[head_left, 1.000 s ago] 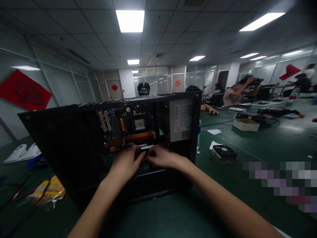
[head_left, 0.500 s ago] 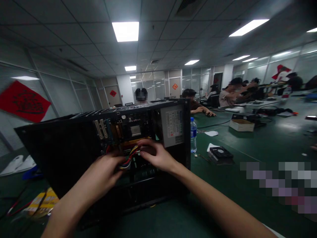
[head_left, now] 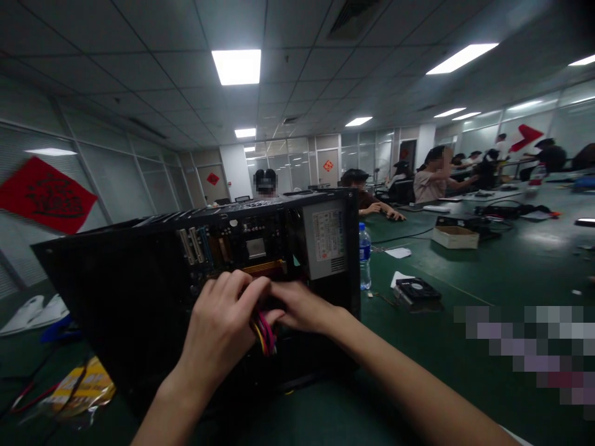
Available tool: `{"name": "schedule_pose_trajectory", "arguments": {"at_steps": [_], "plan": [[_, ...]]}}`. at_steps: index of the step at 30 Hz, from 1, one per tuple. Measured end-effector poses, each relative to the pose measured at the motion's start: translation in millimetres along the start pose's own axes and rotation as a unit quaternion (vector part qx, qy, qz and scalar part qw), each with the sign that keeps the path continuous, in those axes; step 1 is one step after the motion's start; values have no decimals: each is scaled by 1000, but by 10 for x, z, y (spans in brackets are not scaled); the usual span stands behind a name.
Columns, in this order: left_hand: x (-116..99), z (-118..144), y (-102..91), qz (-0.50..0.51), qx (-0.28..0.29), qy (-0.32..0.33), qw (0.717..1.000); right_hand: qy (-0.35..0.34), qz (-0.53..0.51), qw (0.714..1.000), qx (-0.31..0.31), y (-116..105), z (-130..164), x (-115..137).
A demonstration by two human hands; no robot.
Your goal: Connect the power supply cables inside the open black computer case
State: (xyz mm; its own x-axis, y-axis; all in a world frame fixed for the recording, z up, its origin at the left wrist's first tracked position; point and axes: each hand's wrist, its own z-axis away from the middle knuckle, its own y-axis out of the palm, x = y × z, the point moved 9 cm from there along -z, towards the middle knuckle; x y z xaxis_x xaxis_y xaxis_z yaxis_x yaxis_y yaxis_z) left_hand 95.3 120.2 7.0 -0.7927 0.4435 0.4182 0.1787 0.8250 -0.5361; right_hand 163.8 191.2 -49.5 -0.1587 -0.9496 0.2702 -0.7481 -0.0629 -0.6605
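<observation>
While the open computer case [head_left: 139, 291] stands on the green table [head_left: 465, 279] with its long axis running left to right and its open side facing the camera, both hands meet at its lower middle. The left hand [head_left: 220, 328] has its fingers curled narrowly around a bundle of coloured wires [head_left: 264, 331], which hangs roughly downward, and the right hand [head_left: 300, 306] seems to pinch the bundle's upper end, though shadow hides the fingertips. Half a second ago the left hand sat lower and farther left, and the right hand was higher, near the motherboard [head_left: 242, 248].
</observation>
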Motion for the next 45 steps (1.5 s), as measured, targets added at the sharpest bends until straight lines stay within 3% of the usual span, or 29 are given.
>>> {"name": "schedule_pose_trajectory", "arguments": {"at_steps": [5,7,12,15,19,23,28,33,41,45], "plan": [[-111,3,156,28,47,-1,999,-15,126,990,64,134,13,-10],[-118,6,191,37,63,-8,997,-25,150,988,37,108,5,13],[3,30,245,68,109,-58,990,-29,165,981,-101,-135,-16,147],[174,70,268,94,132,-99,982,-18,155,981,-116,-182,-28,185],[412,77,205,142,97,-121,978,1,168,979,-117,-179,-23,159],[506,63,196,177,87,-106,975,31,164,975,-145,-228,-4,91],[529,111,309,180,76,-96,976,55,145,978,-139,-227,-11,46],[575,170,500,171,108,-107,973,59,132,976,-163,-260,-1,23],[571,116,346,227,61,-142,962,61,136,977,-153,-227,-13,-29],[465,74,286,242,20,-107,964,53,148,978,-133,-203,-36,3]]}}
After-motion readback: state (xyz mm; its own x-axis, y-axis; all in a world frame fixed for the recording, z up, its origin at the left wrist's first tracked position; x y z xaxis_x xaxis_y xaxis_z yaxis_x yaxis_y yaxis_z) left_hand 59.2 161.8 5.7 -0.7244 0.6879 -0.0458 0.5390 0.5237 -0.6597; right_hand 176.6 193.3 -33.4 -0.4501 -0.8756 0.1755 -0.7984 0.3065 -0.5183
